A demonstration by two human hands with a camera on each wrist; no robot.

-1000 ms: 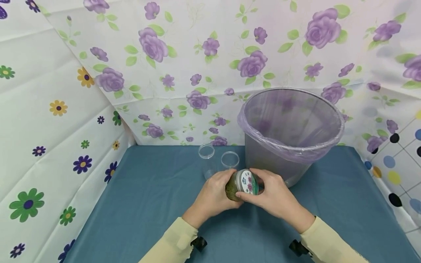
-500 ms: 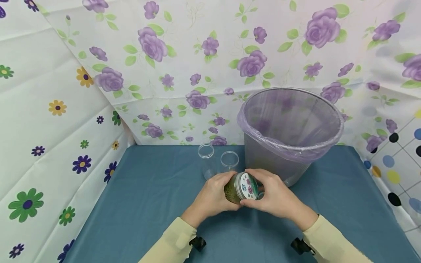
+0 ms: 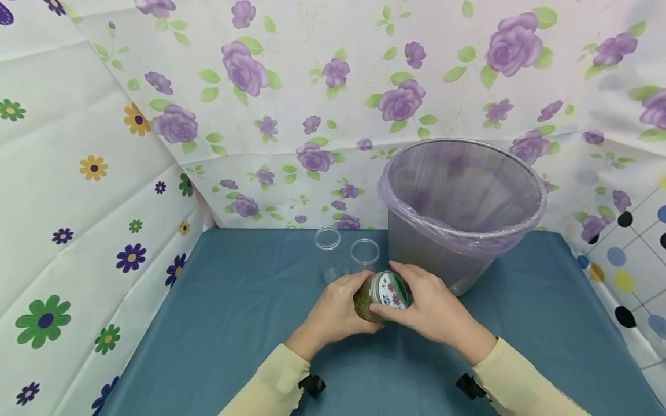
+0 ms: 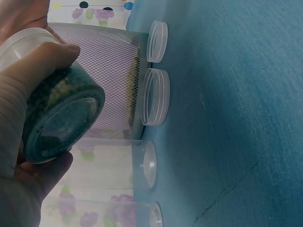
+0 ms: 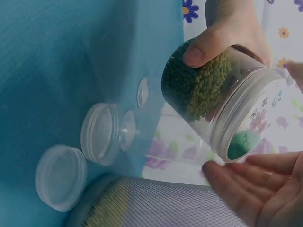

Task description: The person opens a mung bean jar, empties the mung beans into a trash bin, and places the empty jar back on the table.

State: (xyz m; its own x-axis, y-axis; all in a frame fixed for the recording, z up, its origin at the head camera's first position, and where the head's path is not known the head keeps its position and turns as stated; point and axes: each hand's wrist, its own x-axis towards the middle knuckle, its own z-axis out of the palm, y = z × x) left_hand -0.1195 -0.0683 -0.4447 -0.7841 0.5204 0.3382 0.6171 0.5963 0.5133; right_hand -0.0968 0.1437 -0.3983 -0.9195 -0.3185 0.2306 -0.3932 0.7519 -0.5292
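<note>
Left hand (image 3: 333,306) grips clear jar of green pellets (image 3: 365,301) above bench (image 3: 234,323), lid (image 3: 391,290) tilted rightward, presumably for right hand (image 3: 433,303) access; right fingers spread around lid, contact unclear.

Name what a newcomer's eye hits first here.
Likely the big mesh bin with its lilac liner, at the back of the blue tabletop, right of centre in the head view. Next, the tilted jar of green pellets with a flower-print lid, between the person's hands. Then the purple roses on the backdrop behind everything.
</note>
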